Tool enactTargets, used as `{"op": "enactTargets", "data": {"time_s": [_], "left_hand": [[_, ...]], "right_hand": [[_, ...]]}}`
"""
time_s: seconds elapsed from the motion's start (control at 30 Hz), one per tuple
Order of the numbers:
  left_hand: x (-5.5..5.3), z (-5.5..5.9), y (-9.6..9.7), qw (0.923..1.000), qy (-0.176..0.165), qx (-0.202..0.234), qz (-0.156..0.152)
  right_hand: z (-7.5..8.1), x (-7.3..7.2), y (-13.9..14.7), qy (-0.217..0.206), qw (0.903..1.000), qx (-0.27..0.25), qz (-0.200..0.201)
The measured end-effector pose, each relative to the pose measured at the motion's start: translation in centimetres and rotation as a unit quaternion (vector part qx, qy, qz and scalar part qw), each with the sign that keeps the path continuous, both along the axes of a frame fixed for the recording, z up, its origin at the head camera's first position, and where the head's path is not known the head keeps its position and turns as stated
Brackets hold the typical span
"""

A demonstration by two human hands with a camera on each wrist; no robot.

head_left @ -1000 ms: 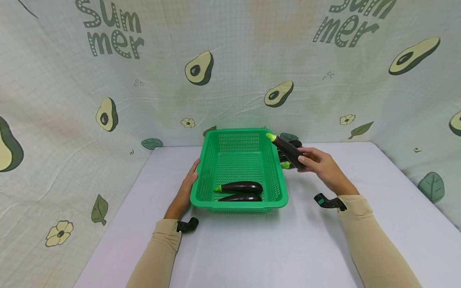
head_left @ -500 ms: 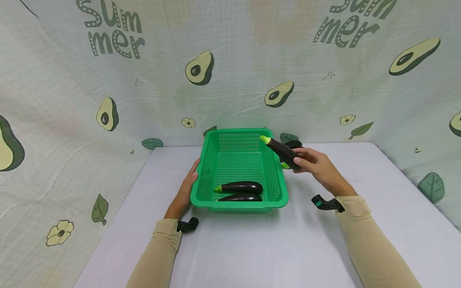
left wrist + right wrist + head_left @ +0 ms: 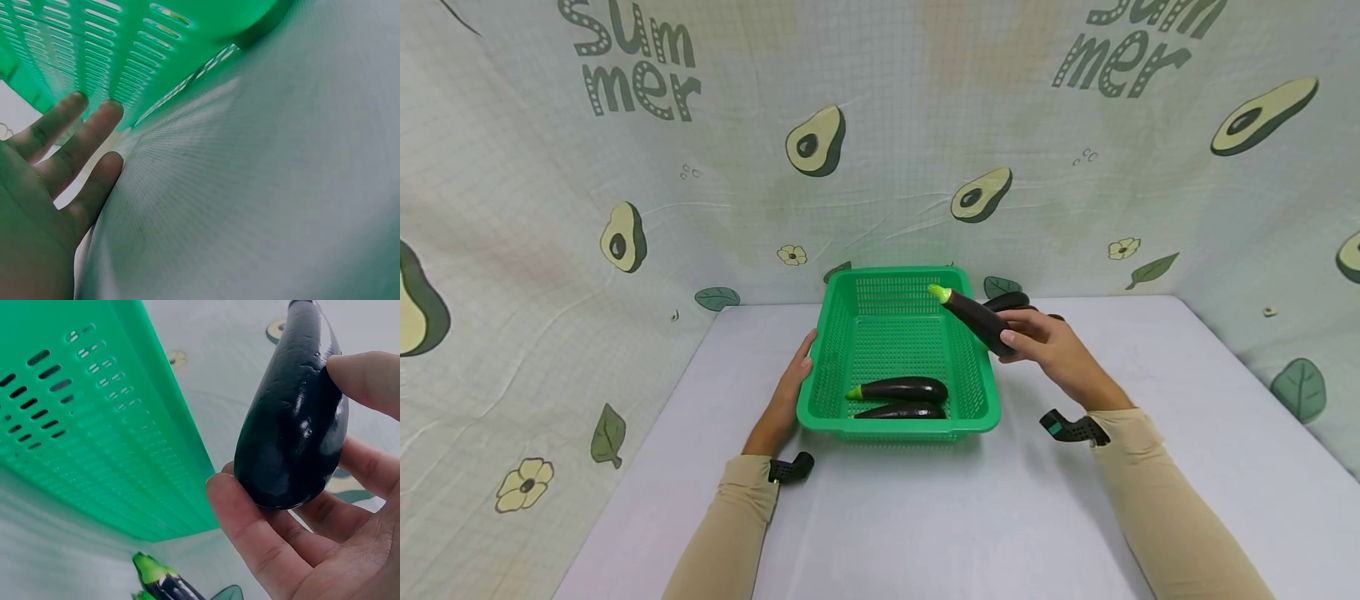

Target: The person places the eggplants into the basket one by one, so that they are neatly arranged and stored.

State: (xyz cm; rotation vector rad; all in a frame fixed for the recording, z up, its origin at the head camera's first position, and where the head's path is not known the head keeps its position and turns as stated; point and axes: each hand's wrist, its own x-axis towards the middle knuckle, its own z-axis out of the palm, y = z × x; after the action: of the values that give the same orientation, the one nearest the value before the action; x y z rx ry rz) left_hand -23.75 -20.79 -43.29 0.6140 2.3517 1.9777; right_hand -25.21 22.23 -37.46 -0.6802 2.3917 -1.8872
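While the left hand (image 3: 786,396) rests straight fingers against the green basket (image 3: 895,427), two eggplants (image 3: 906,389) lie inside near the front wall. Farther off, the right hand (image 3: 1054,348) — thumb and fingers clamped on a held eggplant (image 3: 976,319) — has shifted leftward, bringing the green stem end (image 3: 939,293) seemingly above the basket's interior, nearer that pair. Beyond, more eggplants (image 3: 1011,301) lie partly hidden.

Plastic basket (image 3: 898,427) on table (image 3: 887,517); two eggplants (image 3: 906,389) inside at six o'clock. Left hand (image 3: 788,387) at nine, held eggplant (image 3: 976,320) at two, right hand (image 3: 1054,343) at three. Further eggplants (image 3: 1008,301) behind, number uncertain.
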Motion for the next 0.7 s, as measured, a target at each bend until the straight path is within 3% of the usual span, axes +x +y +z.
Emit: {"op": "enactTargets", "data": {"time_s": [0.33,0.7], "left_hand": [[0.2,0.1,0.2,1.0,0.001,0.005,-0.005],[0.2,0.1,0.2,1.0,0.004,0.0,0.004]], "right_hand": [[0.2,0.1,-0.7,0.01,0.9996,0.026,0.008],[1.4,-1.0,-1.9,0.0,0.9989,0.045,0.015]]}}
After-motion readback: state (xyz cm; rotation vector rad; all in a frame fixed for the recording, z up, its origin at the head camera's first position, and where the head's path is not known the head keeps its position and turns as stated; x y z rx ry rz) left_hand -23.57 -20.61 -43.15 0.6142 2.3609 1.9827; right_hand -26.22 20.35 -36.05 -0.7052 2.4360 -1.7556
